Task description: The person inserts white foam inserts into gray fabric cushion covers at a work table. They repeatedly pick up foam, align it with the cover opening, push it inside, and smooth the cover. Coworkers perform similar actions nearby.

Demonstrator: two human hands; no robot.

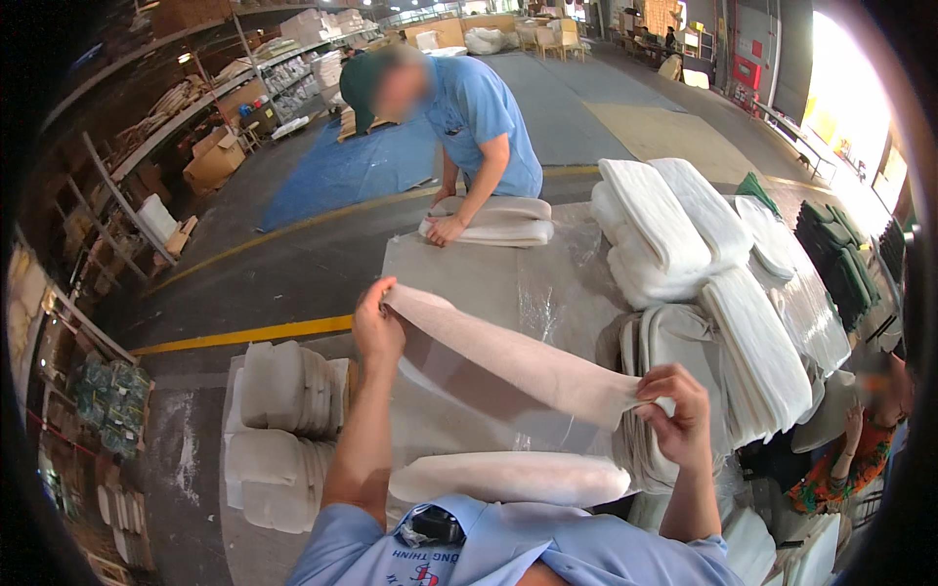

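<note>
Between my two raised hands a long beige fabric cover (518,354) is stretched above the table, its grey underside sagging below the front edge. My left hand (379,330) grips its far left end, thumb and fingers closed. At the other end my right hand (674,408) pinches the corner near the right edge. A long white padded cushion insert (508,479) lies on the table close to my body, under the cover and touched by neither hand. Beside my right hand is a stack of folded grey covers (674,342).
Thick white batting pads (655,220) are piled at the right. Stacked beige cushions (278,386) stand at the left of the table (469,264). Across it, a co-worker (489,117) bends over a folded pad (498,232). Another person (855,439) is at the far right.
</note>
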